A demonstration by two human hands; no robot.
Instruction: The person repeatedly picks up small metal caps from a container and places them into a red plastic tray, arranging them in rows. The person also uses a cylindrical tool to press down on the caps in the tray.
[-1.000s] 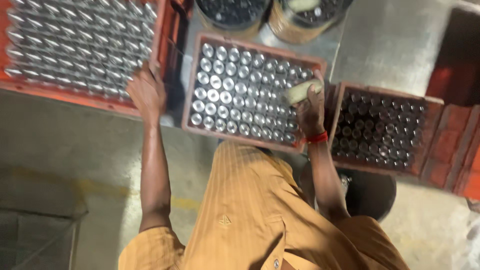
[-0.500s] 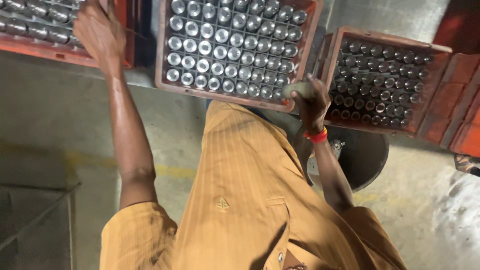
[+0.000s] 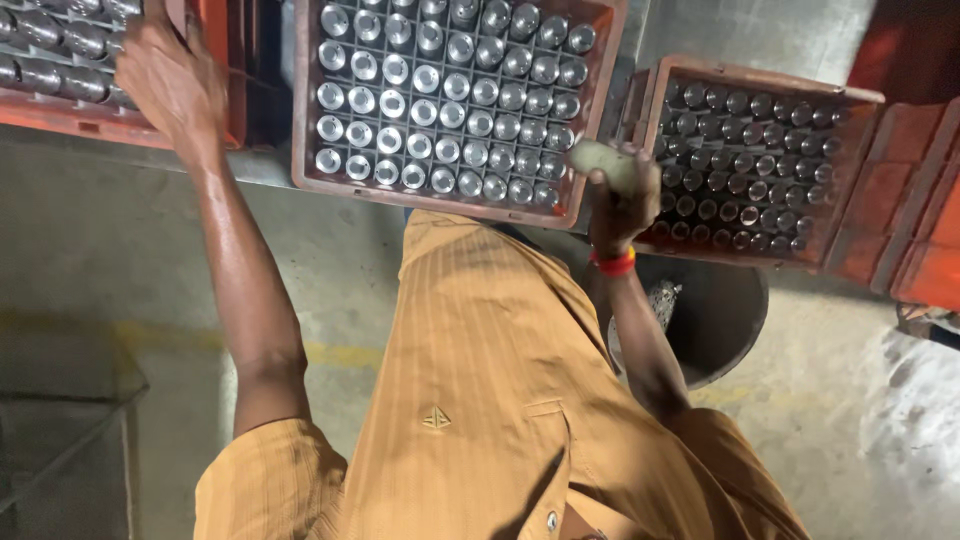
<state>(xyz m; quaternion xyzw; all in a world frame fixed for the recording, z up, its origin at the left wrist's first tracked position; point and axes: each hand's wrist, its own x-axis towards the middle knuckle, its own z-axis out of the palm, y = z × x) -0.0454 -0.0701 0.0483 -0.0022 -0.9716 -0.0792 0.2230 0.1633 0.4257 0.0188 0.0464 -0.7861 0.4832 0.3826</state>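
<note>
My left hand (image 3: 172, 75) rests on the front right corner of an orange crate (image 3: 215, 120) that holds metal cylinders lying on their sides. My right hand (image 3: 622, 200), with a red band at the wrist, is closed around a pale cylindrical piece (image 3: 602, 160) at the near right corner of the middle brown crate (image 3: 440, 205). That crate is filled with rows of upright shiny metal cylinders (image 3: 430, 100). I wear an orange-brown striped shirt (image 3: 490, 400).
A third brown crate (image 3: 845, 255) of darker metal cylinders stands to the right, tilted. More orange crates (image 3: 925, 270) sit at the far right. A dark round bin (image 3: 710, 315) stands under my right arm. Grey concrete floor (image 3: 90, 260) lies below.
The view has dropped toward my body, so the crates slid up the frame. My left hand stays on the orange crate's corner and my right hand keeps the pale piece.
</note>
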